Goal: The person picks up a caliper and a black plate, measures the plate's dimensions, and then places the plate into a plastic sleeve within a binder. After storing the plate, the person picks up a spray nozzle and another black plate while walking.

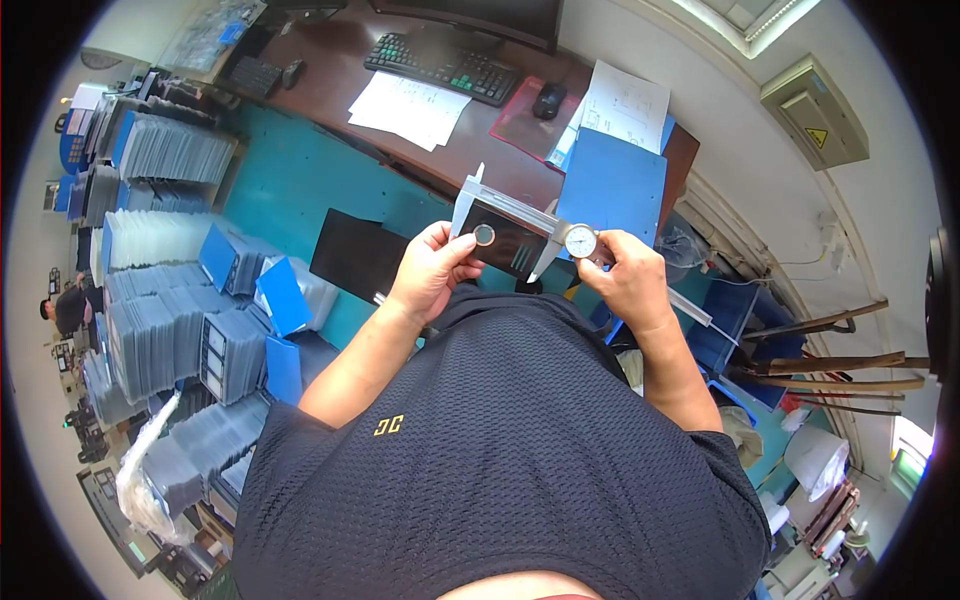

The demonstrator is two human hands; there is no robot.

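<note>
We see a silvery dial caliper [522,211] with a round white dial [579,241], slanting from upper left to lower right in the right hand [630,278]. Its jaws stand wide apart, its beam running out past that hand. In the left hand [437,268] we see a small round piece [484,235], pale-rimmed and dark-centred, near the far-left jaw.

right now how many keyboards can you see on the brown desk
2. One keyboard with some green keys lies in front of the monitor; a plain dark keyboard sits toward the desk's left end, beside a mouse. Others may be hidden behind the monitor.
</note>
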